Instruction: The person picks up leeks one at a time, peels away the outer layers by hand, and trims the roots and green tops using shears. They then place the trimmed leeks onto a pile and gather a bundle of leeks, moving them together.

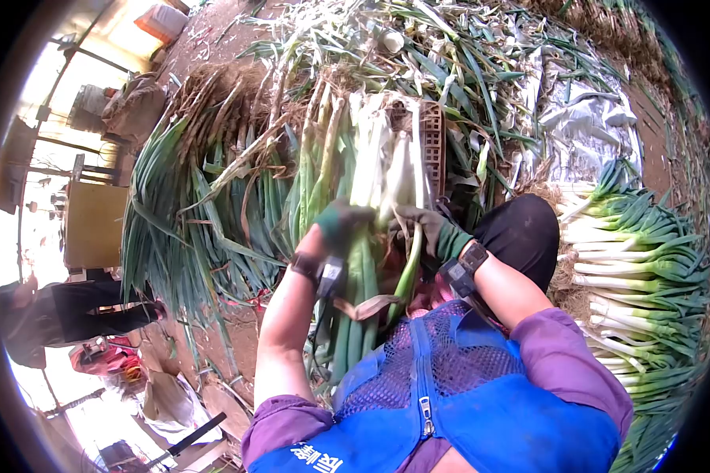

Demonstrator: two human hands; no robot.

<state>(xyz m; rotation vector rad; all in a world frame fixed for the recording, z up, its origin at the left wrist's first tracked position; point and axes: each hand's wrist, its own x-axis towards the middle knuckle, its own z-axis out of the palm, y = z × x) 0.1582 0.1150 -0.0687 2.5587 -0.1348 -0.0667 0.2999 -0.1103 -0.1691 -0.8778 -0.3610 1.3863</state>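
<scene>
Both of my hands wear dark green gloves and are at the middle of the view, over several long green onions point(363, 169) with white stalks pointing away from me. My left hand point(345, 224) is closed around the stalks where white turns to green. Close beside it, my right hand point(427, 230) has its fingers closed on a green onion, with a loose green leaf point(408, 272) hanging below them. A withered brown leaf point(364, 307) lies across the green tops near my vest. Beyond the hands, the white ends rest by a brown plastic crate point(432, 146).
Untrimmed green onions with roots point(205, 181) are heaped on the left. Cleaned green onions point(631, 268) lie in a row at right. Leaf scraps point(465, 55) cover the ground ahead, beside a silvery sheet point(592, 126). Another person's dark-clothed legs point(95, 307) show at far left.
</scene>
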